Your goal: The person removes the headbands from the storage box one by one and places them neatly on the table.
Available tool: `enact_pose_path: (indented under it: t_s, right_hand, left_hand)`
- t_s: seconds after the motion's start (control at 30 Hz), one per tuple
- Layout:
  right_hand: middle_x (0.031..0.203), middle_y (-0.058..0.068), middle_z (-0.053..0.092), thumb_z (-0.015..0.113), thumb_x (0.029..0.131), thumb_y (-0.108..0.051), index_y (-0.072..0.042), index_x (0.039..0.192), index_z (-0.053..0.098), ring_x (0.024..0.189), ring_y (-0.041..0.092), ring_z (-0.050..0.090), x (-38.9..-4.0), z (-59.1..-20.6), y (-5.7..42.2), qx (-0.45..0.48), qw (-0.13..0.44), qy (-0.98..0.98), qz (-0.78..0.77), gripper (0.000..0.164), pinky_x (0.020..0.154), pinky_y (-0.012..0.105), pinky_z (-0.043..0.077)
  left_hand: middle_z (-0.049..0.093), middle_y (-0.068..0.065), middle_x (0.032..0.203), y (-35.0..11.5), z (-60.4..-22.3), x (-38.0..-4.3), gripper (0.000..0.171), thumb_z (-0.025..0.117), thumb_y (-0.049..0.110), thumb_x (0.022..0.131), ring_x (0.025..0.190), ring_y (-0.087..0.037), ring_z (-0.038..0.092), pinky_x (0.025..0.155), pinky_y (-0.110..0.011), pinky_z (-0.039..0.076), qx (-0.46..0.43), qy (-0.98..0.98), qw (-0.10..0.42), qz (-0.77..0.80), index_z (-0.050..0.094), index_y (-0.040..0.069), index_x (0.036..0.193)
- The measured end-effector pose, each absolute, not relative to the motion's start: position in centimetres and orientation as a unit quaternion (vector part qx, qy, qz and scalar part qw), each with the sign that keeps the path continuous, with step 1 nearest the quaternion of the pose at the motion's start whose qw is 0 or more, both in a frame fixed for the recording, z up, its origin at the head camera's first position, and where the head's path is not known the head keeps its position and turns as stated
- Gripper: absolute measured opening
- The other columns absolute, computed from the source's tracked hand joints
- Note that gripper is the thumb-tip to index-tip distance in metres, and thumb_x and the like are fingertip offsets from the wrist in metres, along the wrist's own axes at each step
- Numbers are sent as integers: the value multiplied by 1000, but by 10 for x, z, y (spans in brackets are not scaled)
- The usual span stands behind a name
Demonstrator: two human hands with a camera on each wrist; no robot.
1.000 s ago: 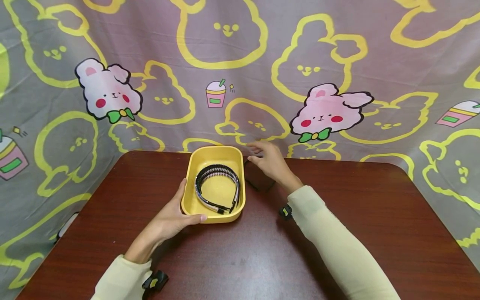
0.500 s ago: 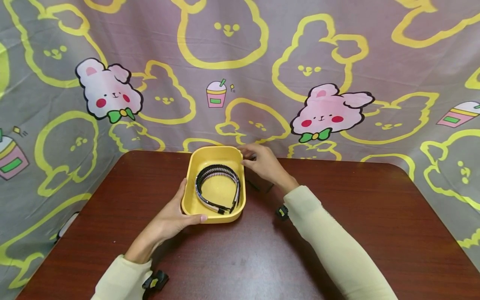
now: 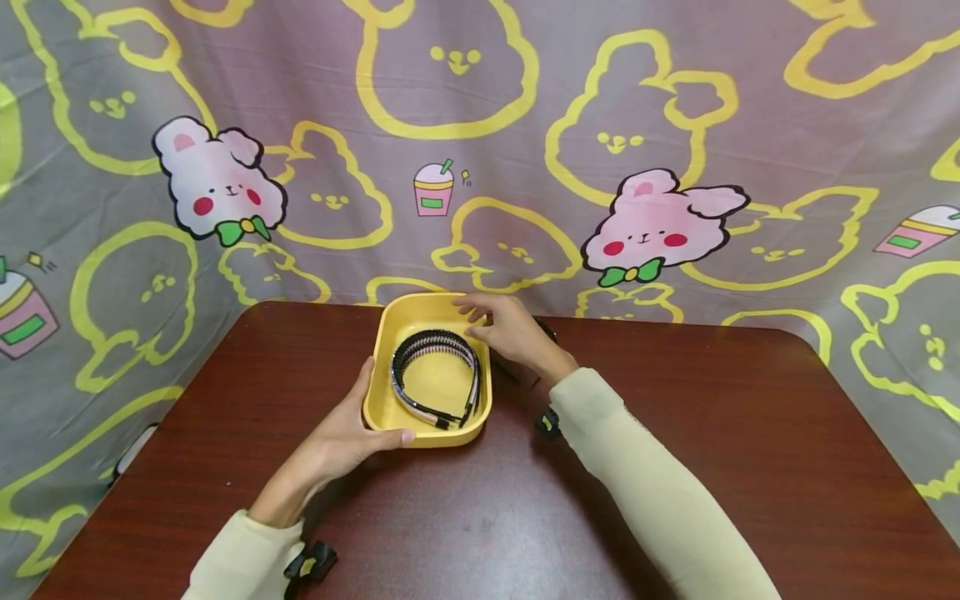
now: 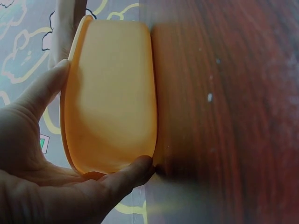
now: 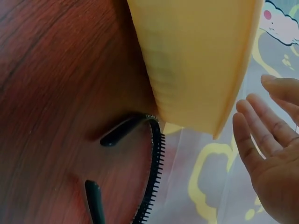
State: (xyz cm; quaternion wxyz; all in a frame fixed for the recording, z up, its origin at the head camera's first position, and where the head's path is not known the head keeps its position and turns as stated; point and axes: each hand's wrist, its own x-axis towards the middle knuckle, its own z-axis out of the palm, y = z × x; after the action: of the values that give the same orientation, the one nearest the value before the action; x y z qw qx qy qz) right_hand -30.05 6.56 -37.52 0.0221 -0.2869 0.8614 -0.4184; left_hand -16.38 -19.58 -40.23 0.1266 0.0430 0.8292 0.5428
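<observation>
A yellow plastic box (image 3: 442,438) stands on the table, holding a few nested toothed headbands (image 3: 435,337), black and pale. My left hand (image 3: 333,442) grips its near left corner, thumb along the front and fingers against the left side. At the far right corner, my right hand (image 3: 513,333) hovers over the rim, fingers loosely extended and nothing held. Another black toothed headband (image 5: 153,172) lies on the table right of the box in the right wrist view; the right hand and arm mostly hide it in the head view.
The dark red-brown wooden table (image 3: 720,433) extends to both sides. A grey curtain (image 3: 480,100) with yellow outlines and bunny prints hangs right behind its far edge.
My right hand has moved left, from beside the box to over its far right rim. The left hand and the box have stayed put.
</observation>
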Motion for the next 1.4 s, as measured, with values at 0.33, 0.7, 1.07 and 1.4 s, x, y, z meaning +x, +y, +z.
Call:
enact_pose_path:
  t_s: [0.33,0.7,1.07,1.4]
  right_hand:
    - [132,18,70,71,97,0,-5,142,65,117,30,68,-307,-381,55,-300,31,864,-403,46,96,42,58]
    - [132,17,71,71,96,1,-4,141,65,116,30,68,-312,-383,50,-303,32,872,-384,45,96,42,59]
    - [127,19,73,72,93,2,-3,137,68,112,30,70,-317,-386,42,-324,20,879,-350,44,96,41,57]
    - [126,18,73,73,93,2,-3,135,69,111,30,70,-319,-387,35,-328,26,887,-324,43,98,41,57]
  left_hand:
    - [-1,-19,176,-196,-402,-164,134,90,22,82,159,-37,16,129,-57,13,48,839,124,527,-12,9,167]
    - [-1,-18,177,-195,-401,-164,133,90,21,82,158,-37,17,129,-57,13,45,840,127,526,-12,10,168]
    - [-2,-18,176,-195,-402,-164,134,90,22,82,160,-38,13,129,-58,11,47,840,125,525,-13,9,167]
    - [-1,-19,176,-196,-403,-164,134,89,21,82,159,-37,15,129,-57,11,49,838,123,530,-13,10,167]
